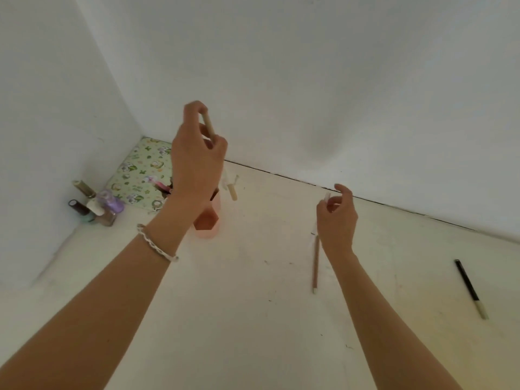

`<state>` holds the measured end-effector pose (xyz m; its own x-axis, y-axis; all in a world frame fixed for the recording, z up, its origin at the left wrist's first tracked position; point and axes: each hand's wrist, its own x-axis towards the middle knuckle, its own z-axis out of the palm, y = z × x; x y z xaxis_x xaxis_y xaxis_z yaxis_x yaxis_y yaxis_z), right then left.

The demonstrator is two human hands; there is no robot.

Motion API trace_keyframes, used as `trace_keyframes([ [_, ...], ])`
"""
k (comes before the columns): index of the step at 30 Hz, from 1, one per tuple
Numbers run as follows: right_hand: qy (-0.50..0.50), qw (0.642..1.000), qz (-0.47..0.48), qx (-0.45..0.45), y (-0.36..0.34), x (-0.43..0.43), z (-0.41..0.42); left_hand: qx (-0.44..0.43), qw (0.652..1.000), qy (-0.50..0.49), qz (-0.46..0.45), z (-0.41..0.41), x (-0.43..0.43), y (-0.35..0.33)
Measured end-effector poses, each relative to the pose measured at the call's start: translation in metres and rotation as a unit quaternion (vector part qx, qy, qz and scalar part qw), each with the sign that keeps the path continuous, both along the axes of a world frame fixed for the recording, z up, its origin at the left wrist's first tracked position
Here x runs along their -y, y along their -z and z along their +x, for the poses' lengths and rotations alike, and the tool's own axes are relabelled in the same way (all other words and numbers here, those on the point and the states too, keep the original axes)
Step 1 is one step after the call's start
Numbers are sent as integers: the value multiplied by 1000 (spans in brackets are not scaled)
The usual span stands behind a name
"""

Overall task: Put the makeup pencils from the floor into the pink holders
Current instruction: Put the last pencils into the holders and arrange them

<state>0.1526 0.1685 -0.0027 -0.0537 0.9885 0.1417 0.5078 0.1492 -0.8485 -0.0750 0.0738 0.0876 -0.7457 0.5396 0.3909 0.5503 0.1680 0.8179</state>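
My left hand is raised above the pink holders and pinches a beige makeup pencil that points down toward them. The hand and wrist hide most of the holders; one hexagonal opening shows. My right hand hovers over the floor and holds a thin pale pencil upright between its fingertips. A brown pencil lies on the floor just below that hand. A black pencil with a pale cap lies far right. A cream pencil lies behind the holders.
Nail polish bottles stand in the left corner by the wall. A green patterned mat lies in the corner behind the holders. White walls close off the left and back.
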Motion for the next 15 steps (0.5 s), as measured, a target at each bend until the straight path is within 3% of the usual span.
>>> trace_keyframes([
  [6, -48, 987, 66, -141, -35, 26, -61, -60, 995, 1, -86, -31, 17, 28],
  [10, -90, 976, 70, -185, -36, 47, -91, -210, 955, 51, -205, -38, 23, 50],
  [12, -104, 972, 73, -200, -35, 55, -106, -252, 944, 30, -209, -44, 26, 51],
  [15, -126, 966, 77, -210, -33, 67, -131, -246, 954, -6, -169, -57, 32, 43],
])
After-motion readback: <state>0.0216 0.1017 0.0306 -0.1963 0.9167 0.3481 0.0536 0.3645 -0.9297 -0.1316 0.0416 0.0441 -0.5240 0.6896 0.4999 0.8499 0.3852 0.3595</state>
